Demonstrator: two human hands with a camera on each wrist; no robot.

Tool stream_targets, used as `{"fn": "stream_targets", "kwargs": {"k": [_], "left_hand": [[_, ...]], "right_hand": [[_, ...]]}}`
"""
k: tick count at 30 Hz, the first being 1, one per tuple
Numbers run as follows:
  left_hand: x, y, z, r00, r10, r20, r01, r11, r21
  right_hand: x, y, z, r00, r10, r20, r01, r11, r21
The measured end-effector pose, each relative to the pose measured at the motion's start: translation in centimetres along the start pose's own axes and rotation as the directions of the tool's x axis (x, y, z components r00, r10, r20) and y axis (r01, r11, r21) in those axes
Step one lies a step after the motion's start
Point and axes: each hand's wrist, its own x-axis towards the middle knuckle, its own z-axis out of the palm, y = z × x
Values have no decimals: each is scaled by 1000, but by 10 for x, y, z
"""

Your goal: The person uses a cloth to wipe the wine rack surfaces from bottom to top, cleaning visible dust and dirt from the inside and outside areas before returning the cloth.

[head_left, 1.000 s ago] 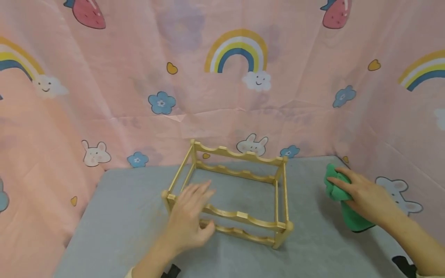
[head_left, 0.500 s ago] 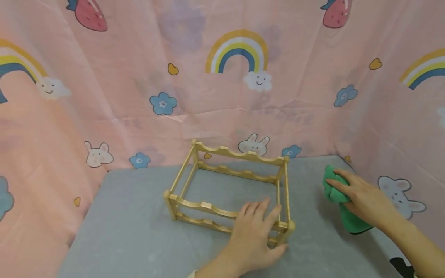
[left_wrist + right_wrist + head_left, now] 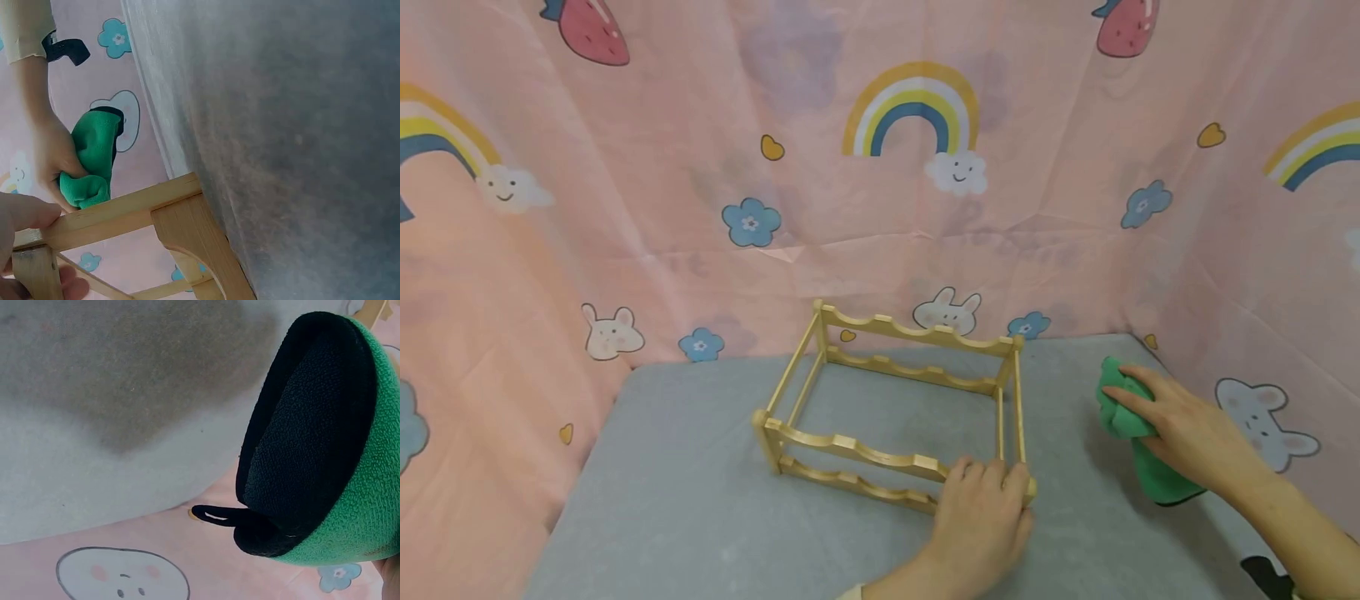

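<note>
The fingers of the left hand (image 3: 977, 525) are curled round the near right corner of a wooden rack (image 3: 880, 456), while those of the right hand (image 3: 1191, 437) grip a green cloth (image 3: 1122, 408). Beyond all the fingers hangs a pink curtain (image 3: 865, 275) printed with rainbows, rabbits and flowers. Beneath them is a grey table (image 3: 685, 467). The rack stands on it, stretching leftward and away from the left fingers, its scalloped rails running side to side; in the left wrist view the thumb lies along a bar, with fingertips below it. The cloth is bunched under the right fingers, raised off the table, its loose end drooping toward the wrist. Below those fingers show its dark lining (image 3: 306, 425) and, smallest, a black loop (image 3: 232, 513).
</note>
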Motion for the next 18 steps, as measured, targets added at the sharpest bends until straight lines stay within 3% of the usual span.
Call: {"fn": "stream_targets", "kwargs": {"k": [4,11,14,18], "left_hand": [[1,0,2,998,13,-56,-13,1000,-5],[-3,-4,1,996,88,-35,-91,989,-114],[-7,-7,-2,991,132,-23,-134,968,-213],[-17,-10,-9,984,176,-21,-172,922,-348]], "right_hand": [[-1,0,1,1000,-1,-1,1,1000,0],[-1,2,1,1000,5,3,-5,1000,-2],[0,2,1,1000,9,6,-9,1000,2],[1,4,1,1000,16,8,-16,1000,6]]}}
